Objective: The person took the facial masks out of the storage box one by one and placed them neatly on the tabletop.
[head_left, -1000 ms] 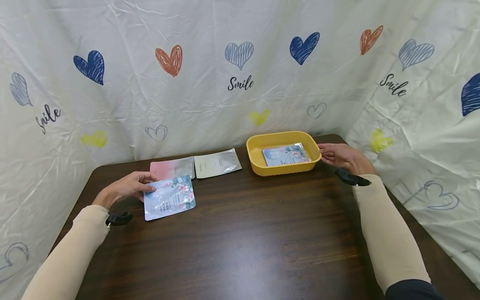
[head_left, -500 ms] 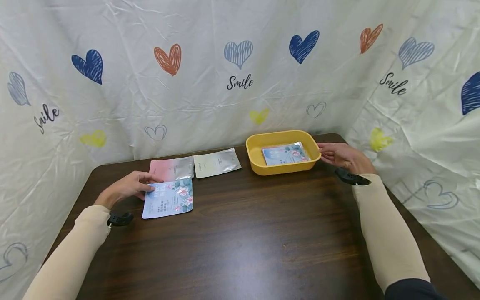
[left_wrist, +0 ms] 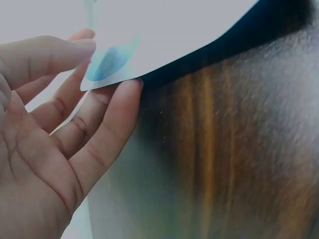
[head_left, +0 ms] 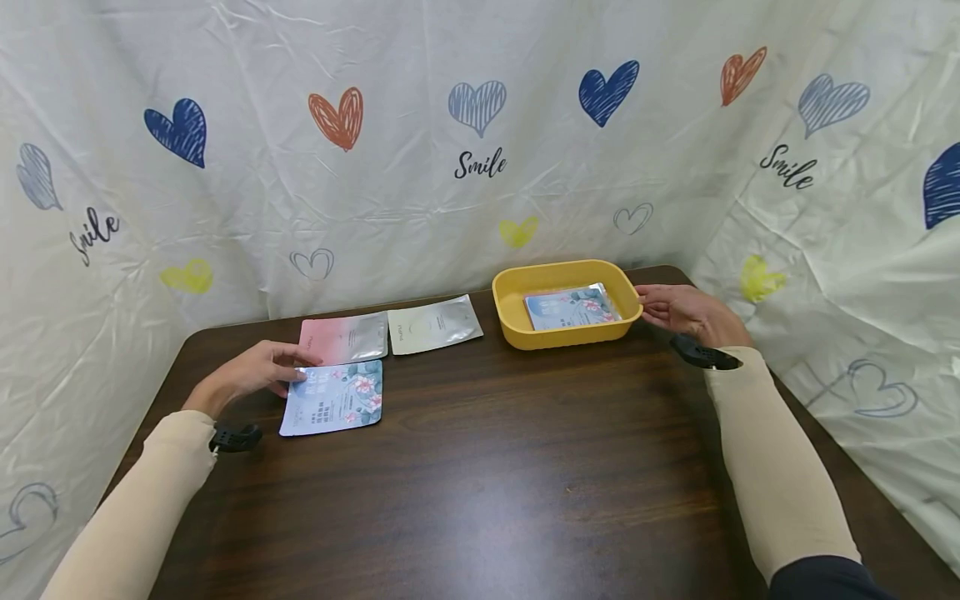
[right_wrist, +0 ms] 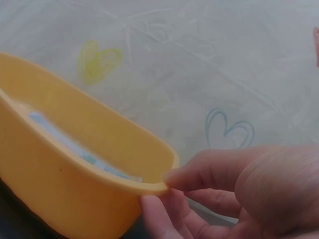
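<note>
My left hand [head_left: 251, 372] pinches the upper left corner of a light blue sheet mask packet [head_left: 333, 400] with a flower print. In the left wrist view its thumb lies over the corner, with fingers beneath. This packet is just in front of a pink and silver packet [head_left: 347, 337]. To the right of that one lies a pale yellow and silver packet [head_left: 437, 325]. My right hand [head_left: 690, 314] grips the right end of a yellow plastic basket [right_wrist: 75, 189], thumb at the rim and fingers below it. Inside the basket lies another blue flower-print packet [head_left: 572, 308], with a pinkish edge showing under it.
The dark wooden table [head_left: 480, 467] has its back edge close to a white curtain [head_left: 405, 208] printed with hearts and "Smile". More curtain hangs at both sides. A black strap mount [head_left: 703, 353] sits on each wrist.
The blue packet in my left hand has moved slightly left and come down flatter, uncovering more of the pink packet. The right hand and the basket have stayed in place.
</note>
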`<state>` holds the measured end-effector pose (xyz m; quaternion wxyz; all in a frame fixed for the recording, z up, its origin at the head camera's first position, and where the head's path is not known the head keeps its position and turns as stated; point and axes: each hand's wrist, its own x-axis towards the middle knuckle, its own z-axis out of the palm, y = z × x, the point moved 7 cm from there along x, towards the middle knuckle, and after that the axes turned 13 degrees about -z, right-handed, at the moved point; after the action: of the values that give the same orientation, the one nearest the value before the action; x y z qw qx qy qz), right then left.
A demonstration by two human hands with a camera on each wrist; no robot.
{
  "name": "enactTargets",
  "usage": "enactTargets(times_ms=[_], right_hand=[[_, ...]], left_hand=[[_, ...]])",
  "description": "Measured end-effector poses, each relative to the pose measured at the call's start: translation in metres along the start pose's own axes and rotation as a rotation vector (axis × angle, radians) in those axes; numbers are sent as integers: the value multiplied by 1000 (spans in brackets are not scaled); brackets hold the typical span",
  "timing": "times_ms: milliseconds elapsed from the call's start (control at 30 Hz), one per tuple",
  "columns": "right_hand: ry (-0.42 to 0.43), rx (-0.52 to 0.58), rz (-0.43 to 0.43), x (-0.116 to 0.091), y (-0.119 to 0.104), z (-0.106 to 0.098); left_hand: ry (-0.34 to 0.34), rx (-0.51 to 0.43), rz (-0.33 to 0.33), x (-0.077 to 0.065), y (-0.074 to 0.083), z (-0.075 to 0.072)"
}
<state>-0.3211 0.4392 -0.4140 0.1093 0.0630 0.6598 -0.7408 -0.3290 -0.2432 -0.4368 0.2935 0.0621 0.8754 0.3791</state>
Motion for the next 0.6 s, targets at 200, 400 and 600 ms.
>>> enactTargets(times_ms=[200, 400, 600], right_hand=[[19, -1, 5, 1, 1, -1], [25, 25, 8, 1, 1, -1], [21, 12, 8, 2, 2, -2]], left_hand=[[10, 3, 37, -4, 2, -7], [16, 23, 40, -8, 6, -11], [19, 62, 28, -9, 11, -10]])
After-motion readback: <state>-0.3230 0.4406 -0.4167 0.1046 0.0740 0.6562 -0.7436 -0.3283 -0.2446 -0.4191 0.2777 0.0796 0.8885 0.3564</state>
